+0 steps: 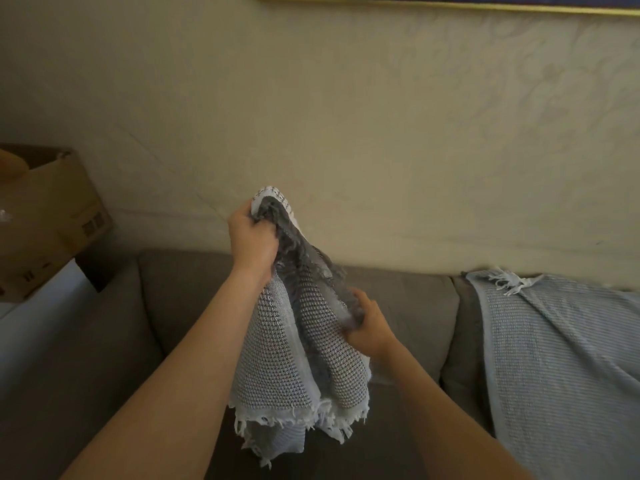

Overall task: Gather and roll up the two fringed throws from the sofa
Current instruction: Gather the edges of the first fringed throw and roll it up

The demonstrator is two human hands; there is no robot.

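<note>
A cream wall [381,116] fills the upper half, with a faint leafy relief toward the right and thin hairline marks toward the left. At the top edge runs the gold lower rail of a frame [450,4], with dark blue above it. At the far left sits an open cardboard box [59,216], tilted, with dark printed marks on its side. It rests on a white surface [41,306]. A tan rounded object [10,164] shows at the box's opening, blurred.
</note>
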